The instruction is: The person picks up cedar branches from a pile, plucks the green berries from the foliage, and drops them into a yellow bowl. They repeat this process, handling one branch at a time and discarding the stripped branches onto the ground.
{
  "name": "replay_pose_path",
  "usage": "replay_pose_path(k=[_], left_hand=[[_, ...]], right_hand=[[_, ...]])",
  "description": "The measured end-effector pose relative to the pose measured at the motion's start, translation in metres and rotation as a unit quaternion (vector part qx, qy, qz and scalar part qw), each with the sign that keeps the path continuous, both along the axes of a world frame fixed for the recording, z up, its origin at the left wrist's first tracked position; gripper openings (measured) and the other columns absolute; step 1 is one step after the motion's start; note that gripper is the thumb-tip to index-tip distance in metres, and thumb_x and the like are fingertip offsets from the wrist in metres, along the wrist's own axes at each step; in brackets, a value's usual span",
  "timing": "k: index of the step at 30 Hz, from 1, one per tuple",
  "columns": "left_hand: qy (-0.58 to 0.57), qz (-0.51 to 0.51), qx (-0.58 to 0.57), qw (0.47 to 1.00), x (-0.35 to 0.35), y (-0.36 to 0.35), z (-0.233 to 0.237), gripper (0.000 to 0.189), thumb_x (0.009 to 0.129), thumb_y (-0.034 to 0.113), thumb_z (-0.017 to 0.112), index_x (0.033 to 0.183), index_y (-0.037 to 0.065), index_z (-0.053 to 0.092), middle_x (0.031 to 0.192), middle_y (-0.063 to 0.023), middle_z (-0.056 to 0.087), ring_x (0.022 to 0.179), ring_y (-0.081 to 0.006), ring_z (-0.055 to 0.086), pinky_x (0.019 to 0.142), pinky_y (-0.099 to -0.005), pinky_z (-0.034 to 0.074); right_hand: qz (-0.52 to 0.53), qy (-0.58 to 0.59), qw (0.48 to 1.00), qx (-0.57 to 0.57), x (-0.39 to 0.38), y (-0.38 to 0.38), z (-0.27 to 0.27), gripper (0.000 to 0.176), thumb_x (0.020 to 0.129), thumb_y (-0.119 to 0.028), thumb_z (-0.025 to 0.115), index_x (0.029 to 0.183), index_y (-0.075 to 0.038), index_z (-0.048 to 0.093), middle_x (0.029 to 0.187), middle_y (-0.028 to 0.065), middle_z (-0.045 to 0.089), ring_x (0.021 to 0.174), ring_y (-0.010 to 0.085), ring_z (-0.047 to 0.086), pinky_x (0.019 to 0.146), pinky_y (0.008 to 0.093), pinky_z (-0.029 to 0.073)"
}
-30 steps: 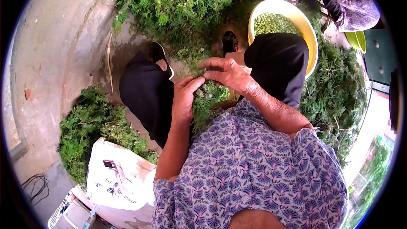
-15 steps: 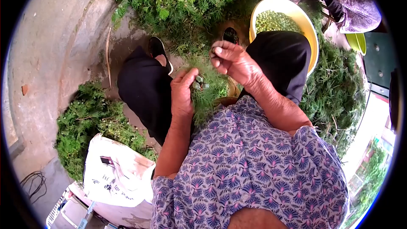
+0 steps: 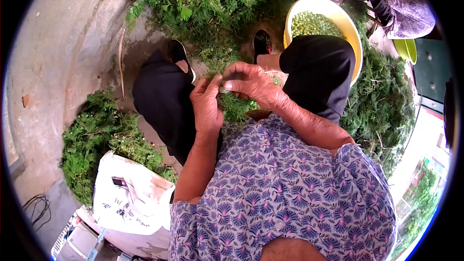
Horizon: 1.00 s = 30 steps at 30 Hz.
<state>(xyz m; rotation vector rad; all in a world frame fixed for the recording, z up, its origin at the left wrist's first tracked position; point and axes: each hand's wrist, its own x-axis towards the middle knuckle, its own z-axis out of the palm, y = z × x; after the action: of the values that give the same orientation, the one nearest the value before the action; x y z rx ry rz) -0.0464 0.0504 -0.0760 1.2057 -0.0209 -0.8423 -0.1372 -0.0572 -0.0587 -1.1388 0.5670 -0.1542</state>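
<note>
The left hand (image 3: 207,106) has its thumb and fingers drawn narrow, and appears to hold a conifer sprig (image 3: 236,108) that spreads below the fingertips, above the lap. The right hand (image 3: 253,86) meets it there, thumb and forefinger nearly together on what looks like a pale green seed cone (image 3: 223,90) between the two hands. The fingers hide how it joins the twig.

For good handling, the left pinch should sit close beside the cone, so the twig stays firm instead of bending. The right thumb and forefinger do best with a light grip and a small twist; a hard squeeze could crush the cone or tear foliage along with it.

By the right knee stands a yellow tub (image 3: 358,48), with a broad bed of small round green cones (image 3: 316,24) visible inside. Farther off, near another person (image 3: 408,9), is a yellow-green basin (image 3: 407,50) whose contents cannot be made out. A brownish rim (image 3: 258,114) shows at the lap, partly covered; what it holds is hidden.
</note>
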Motion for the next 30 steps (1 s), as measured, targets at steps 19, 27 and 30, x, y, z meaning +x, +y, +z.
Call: replay_pose_path(k=[19,27,30], left_hand=[[0.075,0.033,0.031,0.996,0.002,0.0,-0.003,0.009,0.08,0.008,0.065,0.084,0.001,0.061,0.074,0.0007,0.057,0.066,-0.0084,0.049,0.063,-0.0234,0.04],[-0.005,0.066,-0.001,0.998,0.001,-0.003,-0.007,0.007,0.082,0.005,0.062,0.079,0.0,0.06,0.074,0.0005,0.057,0.066,-0.0066,0.048,0.061,-0.0223,0.039],[-0.014,0.07,0.005,0.997,-0.002,-0.005,-0.005,0.006,0.082,0.004,0.062,0.078,0.0,0.059,0.073,0.0005,0.057,0.064,-0.0061,0.048,0.058,-0.0218,0.039]], right_hand=[[-0.056,-0.076,0.939,0.331,0.001,-0.007,-0.034,0.022,0.088,-0.027,0.055,0.089,-0.006,0.058,0.073,0.0006,0.053,0.06,0.0102,0.048,0.049,0.0207,0.033],[0.025,-0.022,0.999,0.024,-0.002,-0.001,-0.004,0.025,0.077,-0.02,0.07,0.092,-0.003,0.059,0.073,0.0021,0.057,0.062,0.006,0.053,0.053,0.0206,0.043],[-0.027,-0.079,0.973,-0.216,0.007,0.013,-0.018,0.02,0.077,-0.015,0.069,0.091,-0.003,0.06,0.072,0.0021,0.057,0.064,0.0055,0.053,0.053,0.0199,0.043]])
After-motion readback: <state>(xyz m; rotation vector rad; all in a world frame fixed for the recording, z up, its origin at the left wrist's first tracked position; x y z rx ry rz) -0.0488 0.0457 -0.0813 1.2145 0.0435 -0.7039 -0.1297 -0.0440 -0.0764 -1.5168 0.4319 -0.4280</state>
